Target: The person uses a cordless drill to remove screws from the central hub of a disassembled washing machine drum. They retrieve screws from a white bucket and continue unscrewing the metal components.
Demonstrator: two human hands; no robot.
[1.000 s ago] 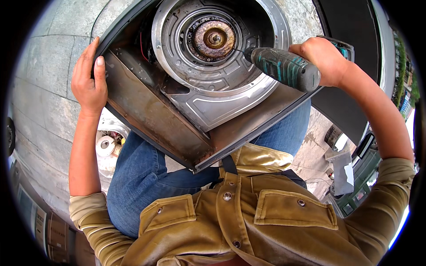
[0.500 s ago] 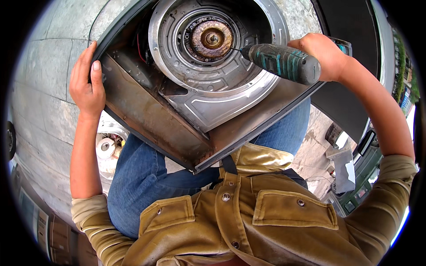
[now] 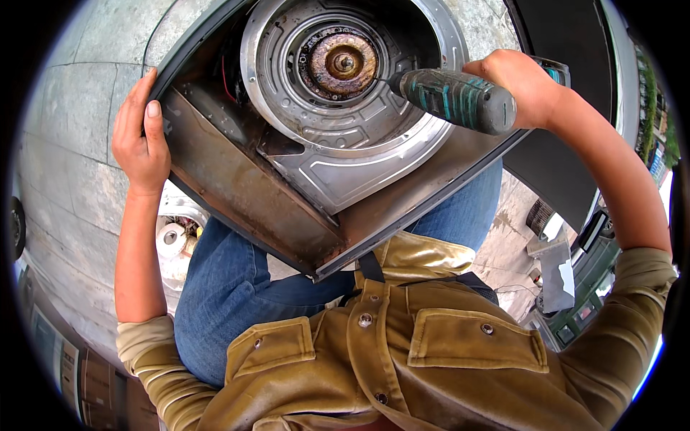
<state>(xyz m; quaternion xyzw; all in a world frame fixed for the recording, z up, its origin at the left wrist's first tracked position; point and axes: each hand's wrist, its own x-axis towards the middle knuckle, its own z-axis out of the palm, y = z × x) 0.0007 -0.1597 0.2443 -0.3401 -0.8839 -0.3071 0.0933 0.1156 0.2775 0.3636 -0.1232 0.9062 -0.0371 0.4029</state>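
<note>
Rusty metal case (image 3: 237,194) rests on the knees; the left hand (image 3: 140,136) grips its edge, the right hand (image 3: 521,86) grips a green drill (image 3: 453,99).

The person wears blue jeans (image 3: 230,287) and a tan jacket (image 3: 402,359) with snap buttons and two chest pockets. A dark strap (image 3: 371,267) lies just above the jacket's collar. To the left of the jeans, and touching them in the picture, sits a white round part (image 3: 172,237) with a hole in its middle. Past it, farther left, is a grey paved floor (image 3: 65,172) with thin lines between the slabs. To the right of the jeans lies a grey flat piece (image 3: 557,269) on dusty ground. Above that piece stands a big dark panel (image 3: 568,86).
</note>
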